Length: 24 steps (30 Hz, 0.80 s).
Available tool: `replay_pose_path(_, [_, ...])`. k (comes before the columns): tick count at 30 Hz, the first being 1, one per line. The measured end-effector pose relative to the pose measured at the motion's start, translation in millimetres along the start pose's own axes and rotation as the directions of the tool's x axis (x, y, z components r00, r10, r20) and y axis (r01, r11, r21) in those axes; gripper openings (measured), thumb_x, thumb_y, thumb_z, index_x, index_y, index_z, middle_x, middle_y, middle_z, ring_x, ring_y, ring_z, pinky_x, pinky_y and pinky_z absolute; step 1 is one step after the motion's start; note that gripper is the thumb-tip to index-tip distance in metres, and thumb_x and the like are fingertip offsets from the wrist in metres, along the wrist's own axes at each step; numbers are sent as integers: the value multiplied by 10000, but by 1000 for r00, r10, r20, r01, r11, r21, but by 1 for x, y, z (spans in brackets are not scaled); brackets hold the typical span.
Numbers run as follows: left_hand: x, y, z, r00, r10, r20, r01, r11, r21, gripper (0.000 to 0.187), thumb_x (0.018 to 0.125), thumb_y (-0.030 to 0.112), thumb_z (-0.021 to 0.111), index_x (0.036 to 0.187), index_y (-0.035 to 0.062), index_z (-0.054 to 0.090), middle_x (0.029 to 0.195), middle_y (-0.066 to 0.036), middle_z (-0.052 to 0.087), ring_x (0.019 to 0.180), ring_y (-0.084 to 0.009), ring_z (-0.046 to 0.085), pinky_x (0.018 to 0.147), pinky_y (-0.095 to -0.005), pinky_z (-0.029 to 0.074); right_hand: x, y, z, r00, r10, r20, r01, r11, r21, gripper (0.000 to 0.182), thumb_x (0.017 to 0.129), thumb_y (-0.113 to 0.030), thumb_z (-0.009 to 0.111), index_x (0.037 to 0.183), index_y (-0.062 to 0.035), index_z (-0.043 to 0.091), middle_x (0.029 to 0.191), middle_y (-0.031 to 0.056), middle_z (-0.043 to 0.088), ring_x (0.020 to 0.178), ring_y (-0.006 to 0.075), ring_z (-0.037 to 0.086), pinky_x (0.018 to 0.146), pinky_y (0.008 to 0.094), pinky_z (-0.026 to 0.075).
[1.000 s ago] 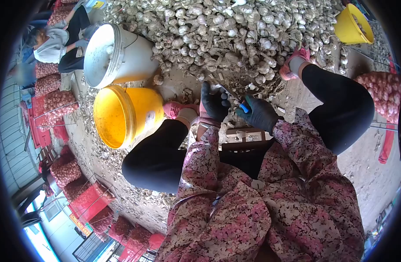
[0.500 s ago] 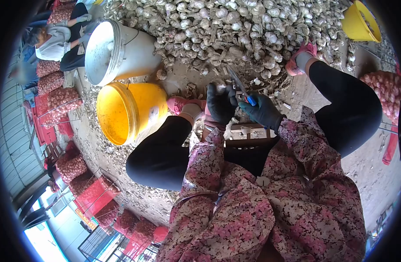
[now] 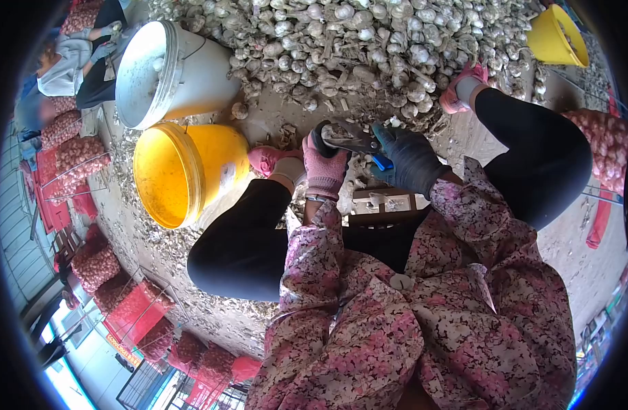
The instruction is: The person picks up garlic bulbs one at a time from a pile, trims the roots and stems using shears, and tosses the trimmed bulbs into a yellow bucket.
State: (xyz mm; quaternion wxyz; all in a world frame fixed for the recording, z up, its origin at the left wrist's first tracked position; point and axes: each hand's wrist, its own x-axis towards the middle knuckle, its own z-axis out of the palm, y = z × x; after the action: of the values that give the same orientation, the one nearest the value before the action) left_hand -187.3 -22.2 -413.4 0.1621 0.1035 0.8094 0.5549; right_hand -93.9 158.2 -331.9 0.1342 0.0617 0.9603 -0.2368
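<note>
My left hand point(image 3: 325, 162), in a pink glove with dark fingers, is closed around a dirt-covered garlic bulb point(image 3: 336, 132) in front of my knees. My right hand point(image 3: 414, 164), in a dark grey-green glove, grips blue-handled shears point(image 3: 381, 162). Their dark metal part points left and overlaps the bulb held in my left hand. Beyond both hands lies a large heap of garlic bulbs point(image 3: 389, 51) with dry stalks.
To the left lie a tilted yellow bucket point(image 3: 225, 160) and a white bucket point(image 3: 201, 78). Another yellow bucket point(image 3: 543, 39) stands far right. Filled net sacks point(image 3: 95, 263) line the left side. A co-worker point(image 3: 68, 68) sits at the upper left.
My left hand has turned, its pink back now showing, and a bulb shows in its fingers. The shears have swung left from pointing away, meeting the left hand. The view has shifted slightly.
</note>
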Motion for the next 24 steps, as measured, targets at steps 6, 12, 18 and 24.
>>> replay_pose_path(6, [-8,27,8,986,-147,74,160,964,-211,467,749,-3,727,1164,36,516,1022,-83,656,881,-149,653,757,-268,539,-3,10,26,999,-19,-30,20,999,32,664,762,-339,678,1294,-20,439,910,189,607,843,335,618,741,440,492])
replay_pose_path(12, [-11,2,10,977,-185,103,192,980,-58,412,759,-28,707,1122,12,515,885,-96,662,690,-165,657,549,-271,534,-3,23,29,986,6,164,-15,998,53,501,774,-233,664,1192,-37,468,876,184,612,810,365,617,700,458,496])
replay_pose_path(18, [-25,18,13,926,-153,344,299,853,-427,437,737,-42,730,1124,23,537,923,-78,663,774,-166,657,635,-279,550,14,45,45,924,205,323,-227,973,33,403,754,-193,651,1146,-136,577,926,153,664,848,323,652,741,429,515])
replay_pose_path(24, [-32,59,-7,918,99,385,218,684,-696,614,756,-64,673,1314,21,431,1095,-100,609,953,-196,611,806,-313,524,16,75,65,901,213,378,-209,976,-52,373,781,-297,628,1086,-82,622,942,184,664,874,340,648,757,427,511])
